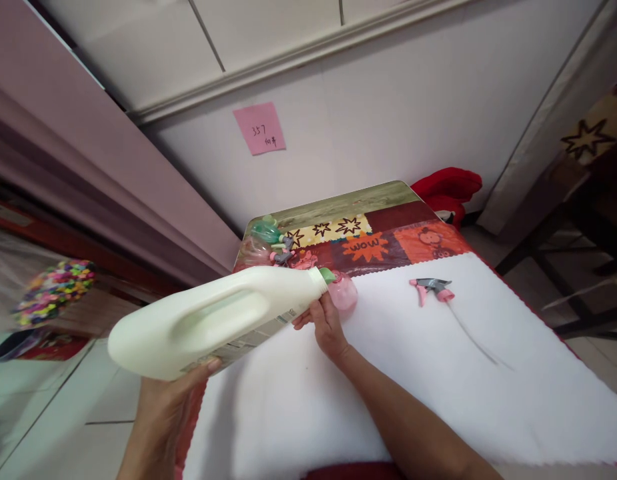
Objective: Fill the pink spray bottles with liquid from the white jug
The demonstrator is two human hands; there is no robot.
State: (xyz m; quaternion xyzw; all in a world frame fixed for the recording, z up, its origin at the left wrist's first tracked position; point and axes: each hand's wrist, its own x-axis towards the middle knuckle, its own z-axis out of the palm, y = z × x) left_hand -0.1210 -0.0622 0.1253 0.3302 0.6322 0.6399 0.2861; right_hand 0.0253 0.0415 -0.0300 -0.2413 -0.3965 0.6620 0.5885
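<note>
My left hand [163, 413] grips the base of a large white plastic jug [213, 320], which is tipped on its side with its neck toward a small pink bottle [344, 292]. A green funnel-like piece [327, 275] sits between the jug's mouth and the pink bottle. My right hand [326, 327] is closed around the pink bottle, steadying it on the white cloth [413, 387]. A pink and grey spray head [432, 289] with a long thin tube lies loose on the cloth to the right.
More small spray bottles, green and pink [268, 243], stand at the far left corner of the table. A patterned red and yellow cloth [368, 243] covers the far end. A red object [445, 190] lies beyond the table. A pink note [259, 128] sticks to the wall.
</note>
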